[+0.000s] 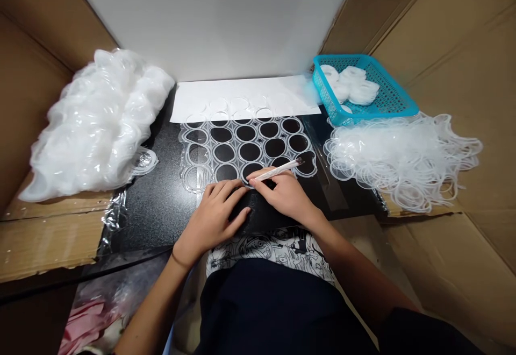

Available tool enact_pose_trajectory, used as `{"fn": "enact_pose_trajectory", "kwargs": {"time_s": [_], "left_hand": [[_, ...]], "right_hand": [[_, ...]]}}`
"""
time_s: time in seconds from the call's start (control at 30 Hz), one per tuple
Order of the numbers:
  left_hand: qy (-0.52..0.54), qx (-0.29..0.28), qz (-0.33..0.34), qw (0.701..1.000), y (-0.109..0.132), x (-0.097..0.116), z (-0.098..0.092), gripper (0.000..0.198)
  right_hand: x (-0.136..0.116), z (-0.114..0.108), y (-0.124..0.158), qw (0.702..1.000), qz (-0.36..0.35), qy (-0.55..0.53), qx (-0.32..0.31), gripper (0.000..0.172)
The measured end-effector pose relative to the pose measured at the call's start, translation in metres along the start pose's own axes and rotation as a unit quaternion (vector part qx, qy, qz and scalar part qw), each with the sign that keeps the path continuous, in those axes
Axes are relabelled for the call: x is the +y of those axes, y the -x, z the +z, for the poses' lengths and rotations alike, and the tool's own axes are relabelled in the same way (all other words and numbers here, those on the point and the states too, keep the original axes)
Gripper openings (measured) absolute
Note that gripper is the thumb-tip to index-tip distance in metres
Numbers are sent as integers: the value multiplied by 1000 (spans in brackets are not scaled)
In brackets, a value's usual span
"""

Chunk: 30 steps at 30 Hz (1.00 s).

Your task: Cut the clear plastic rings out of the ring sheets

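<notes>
On the black tabletop lies a clear plastic sheet [263, 139] with rows of round rings, many with dark openings showing the table. My left hand [220, 210] rests palm down at the sheet's near edge, fingers stretched and fingertips touching its bottom row. A slim white pen-like tool [278, 169] is pinched in my right hand [284, 193]. Its lower tip points at a ring in the bottom row, beside my left fingertips; its dark upper end slants up to the right. The tip itself is mostly hidden by my fingers.
Left stands a large bundle of whitish plastic pieces [100, 123]. White paper [242, 94] lies under the sheet's far edge. A blue basket [374, 114] with white ring stacks [360, 90] is at the back right, before a heap of clear ring scraps [403, 156]. Cardboard walls [455, 64] flank the table.
</notes>
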<state>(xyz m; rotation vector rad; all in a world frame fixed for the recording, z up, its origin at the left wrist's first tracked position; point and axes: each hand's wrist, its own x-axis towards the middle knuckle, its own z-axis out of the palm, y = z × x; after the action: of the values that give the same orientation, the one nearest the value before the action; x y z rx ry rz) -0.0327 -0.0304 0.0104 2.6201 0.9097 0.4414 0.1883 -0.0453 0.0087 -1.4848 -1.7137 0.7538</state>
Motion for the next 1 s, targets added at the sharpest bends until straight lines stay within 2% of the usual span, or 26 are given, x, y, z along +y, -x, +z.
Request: {"fn": "enact_pose_trajectory", "kwargs": {"time_s": [0.1, 0.2, 0.33, 0.43, 0.77, 1.0], "left_hand": [[-23, 29, 4, 999, 3, 6, 0, 34], [-42, 55, 1, 998, 4, 20, 5, 30], [-29, 48, -15, 998, 1, 45, 19, 35], [-50, 54, -37, 997, 0, 56, 29, 36], [-93, 54, -66, 992, -5, 63, 34, 36], [-97, 53, -60, 992, -4, 61, 36, 37]], "right_hand": [[1, -9, -1, 1000, -1, -23, -20, 16], [6, -22, -4, 999, -20, -21, -24, 16], [18, -34, -10, 994, -62, 13, -93, 15], [24, -36, -12, 992, -73, 20, -105, 15], [27, -32, -9, 994, -79, 11, -80, 15], [26, -33, -9, 988, -104, 45, -100, 16]]}}
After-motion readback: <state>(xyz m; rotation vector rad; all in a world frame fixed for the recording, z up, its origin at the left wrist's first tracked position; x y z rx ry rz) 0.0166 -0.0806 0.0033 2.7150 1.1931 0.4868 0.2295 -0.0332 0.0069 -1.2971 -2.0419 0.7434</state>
